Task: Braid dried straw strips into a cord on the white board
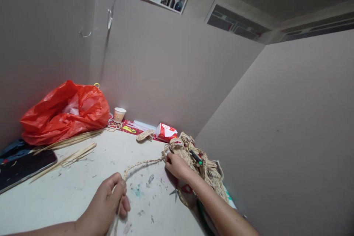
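Note:
A thin twisted straw cord point(143, 163) runs across the white table between my two hands. My left hand point(110, 195) is closed round its near end, where loose strands trail below the fist. Up and to the right, my right hand point(177, 166) pinches the cord's far end beside a heap of pale straw cord point(212, 177); its fingertips are partly hidden. A dark marker with a green end point(196, 158) lies on the heap. Under my right forearm, red-handled scissors point(186, 189) are partly covered, their blades pointing left.
At the left are a red plastic bag point(66, 114), flat straw strips point(66, 160) and a black phone point(27, 169). Along the back wall stand a paper cup point(119, 115), a small woven straw piece point(145, 135) and a red tissue pack point(166, 132). Grey partitions enclose the table point(91, 191).

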A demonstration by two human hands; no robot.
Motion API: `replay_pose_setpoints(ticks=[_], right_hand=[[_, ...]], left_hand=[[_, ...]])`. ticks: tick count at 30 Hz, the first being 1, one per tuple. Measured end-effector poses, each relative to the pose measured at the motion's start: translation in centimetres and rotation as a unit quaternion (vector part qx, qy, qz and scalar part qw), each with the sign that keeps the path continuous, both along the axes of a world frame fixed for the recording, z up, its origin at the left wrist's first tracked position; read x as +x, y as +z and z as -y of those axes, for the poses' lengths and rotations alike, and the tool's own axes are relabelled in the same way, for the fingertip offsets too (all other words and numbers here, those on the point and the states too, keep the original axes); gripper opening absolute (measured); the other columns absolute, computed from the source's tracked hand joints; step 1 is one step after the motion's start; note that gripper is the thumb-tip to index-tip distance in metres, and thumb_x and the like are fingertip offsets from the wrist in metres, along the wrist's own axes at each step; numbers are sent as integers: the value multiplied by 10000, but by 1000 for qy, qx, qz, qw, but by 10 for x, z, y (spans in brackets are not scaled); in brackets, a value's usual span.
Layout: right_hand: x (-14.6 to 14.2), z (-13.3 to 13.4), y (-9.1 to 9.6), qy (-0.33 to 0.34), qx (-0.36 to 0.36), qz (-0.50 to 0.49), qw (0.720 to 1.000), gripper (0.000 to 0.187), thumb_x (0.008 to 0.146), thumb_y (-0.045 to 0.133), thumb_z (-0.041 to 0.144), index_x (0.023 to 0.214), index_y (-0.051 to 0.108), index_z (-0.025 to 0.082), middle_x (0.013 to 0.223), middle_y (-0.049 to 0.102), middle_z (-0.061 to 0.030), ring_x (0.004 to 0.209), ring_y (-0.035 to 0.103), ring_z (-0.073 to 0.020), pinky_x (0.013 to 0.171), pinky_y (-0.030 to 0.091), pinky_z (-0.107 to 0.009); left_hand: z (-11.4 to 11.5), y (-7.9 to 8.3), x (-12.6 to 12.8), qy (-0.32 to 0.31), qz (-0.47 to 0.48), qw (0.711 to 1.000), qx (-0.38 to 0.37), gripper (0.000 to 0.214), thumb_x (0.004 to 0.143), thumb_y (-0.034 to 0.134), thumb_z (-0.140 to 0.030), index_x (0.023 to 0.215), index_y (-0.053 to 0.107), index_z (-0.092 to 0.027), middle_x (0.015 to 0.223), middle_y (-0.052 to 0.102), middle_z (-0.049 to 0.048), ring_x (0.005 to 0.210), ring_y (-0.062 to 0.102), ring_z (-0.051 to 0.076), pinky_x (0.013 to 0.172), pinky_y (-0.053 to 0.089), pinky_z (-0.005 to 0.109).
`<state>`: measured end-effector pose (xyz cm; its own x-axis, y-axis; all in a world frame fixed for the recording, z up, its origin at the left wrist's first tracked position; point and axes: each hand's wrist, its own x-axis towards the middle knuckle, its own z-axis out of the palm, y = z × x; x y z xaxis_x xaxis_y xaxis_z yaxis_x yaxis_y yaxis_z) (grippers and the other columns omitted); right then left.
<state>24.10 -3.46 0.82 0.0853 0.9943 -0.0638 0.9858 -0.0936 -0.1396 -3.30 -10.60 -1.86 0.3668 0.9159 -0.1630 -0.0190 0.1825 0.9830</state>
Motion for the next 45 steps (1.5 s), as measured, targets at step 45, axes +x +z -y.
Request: replay_pose_setpoints(ticks=[45], right_hand=[[-36, 55, 61, 216, 181, -444, 851, 173, 785, 595, 277, 762, 736, 179, 702, 713, -32, 630, 599, -136, 595, 460, -253]], left_hand=[[-57, 91, 7, -208, 18, 977, -51, 321, 809, 544, -434, 749, 326, -206, 599, 429, -60, 386, 182, 4, 387, 122, 145]])
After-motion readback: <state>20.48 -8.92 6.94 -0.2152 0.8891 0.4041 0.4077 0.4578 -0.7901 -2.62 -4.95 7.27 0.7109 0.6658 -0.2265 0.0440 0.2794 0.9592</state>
